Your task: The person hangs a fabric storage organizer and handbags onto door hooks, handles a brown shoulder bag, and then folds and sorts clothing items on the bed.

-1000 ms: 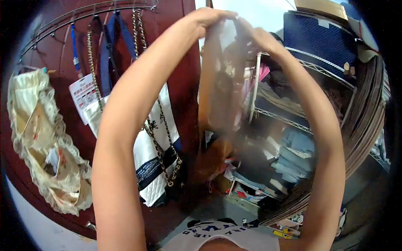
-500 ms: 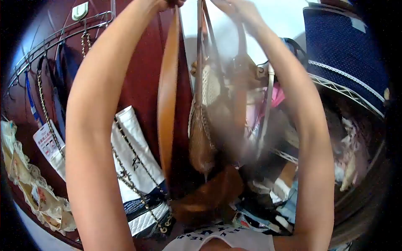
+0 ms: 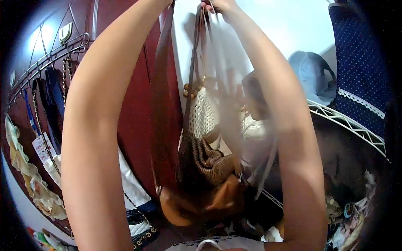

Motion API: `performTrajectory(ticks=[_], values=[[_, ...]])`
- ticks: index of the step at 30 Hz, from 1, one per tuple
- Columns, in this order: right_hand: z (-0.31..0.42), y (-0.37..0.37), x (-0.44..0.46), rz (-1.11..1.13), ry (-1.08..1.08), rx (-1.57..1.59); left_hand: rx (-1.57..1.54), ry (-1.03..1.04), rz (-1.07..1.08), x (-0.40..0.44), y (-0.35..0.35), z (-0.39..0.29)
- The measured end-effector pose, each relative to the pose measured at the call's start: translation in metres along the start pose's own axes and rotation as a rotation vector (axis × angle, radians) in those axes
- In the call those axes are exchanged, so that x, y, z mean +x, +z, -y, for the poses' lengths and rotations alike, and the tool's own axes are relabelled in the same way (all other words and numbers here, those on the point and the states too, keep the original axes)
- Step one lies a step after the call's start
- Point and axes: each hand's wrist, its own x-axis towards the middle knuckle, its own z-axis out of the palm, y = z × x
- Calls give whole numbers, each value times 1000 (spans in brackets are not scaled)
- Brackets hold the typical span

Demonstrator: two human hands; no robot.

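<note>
**Bag hangs below raised hands, its broad strap running up toward the left**

At the far left, a lace-edged hanging organizer (image 3: 31, 175), a printed tag (image 3: 43, 148) and chain straps (image 3: 39, 115) hang along a dark red door (image 3: 138, 121), below a wire hook rack (image 3: 46, 56). The left forearm (image 3: 98, 88) rises in front of them. The left hand (image 3: 167, 1) is almost wholly cut off by the top edge, so the state of its fingers cannot be told.

A broad brown strap (image 3: 161, 96) runs from near that hand down to the tan bag (image 3: 180, 207), which hangs well below the fingers of both hands, between the two forearms. Just above the bag are a brown woven piece (image 3: 215, 165) and a cream crocheted piece (image 3: 204, 111).

The right hand (image 3: 220, 6) is at the top, its visible fingertips close together and curled around thin straps (image 3: 197, 46). Blurred, see-through bands cross the space beneath it.

Right of the right forearm (image 3: 289, 104), a light blue hat (image 3: 307, 79) sits on a white wire shelf (image 3: 347, 123), beside a navy dotted fabric box (image 3: 360, 62).
</note>
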Motion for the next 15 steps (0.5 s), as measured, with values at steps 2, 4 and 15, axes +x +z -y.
performTrajectory(ticks=[2, 4, 15], values=[[-1, 0, 16, -58, -65, -241, 74, 39, -129, 3, 12, 11], [-16, 3, 30, 178, 159, 194, 17, 33, -114, 35, 3, 36], [-43, 20, 56, -428, -17, -590, 208, 159, 40, 17, 16, 41]])
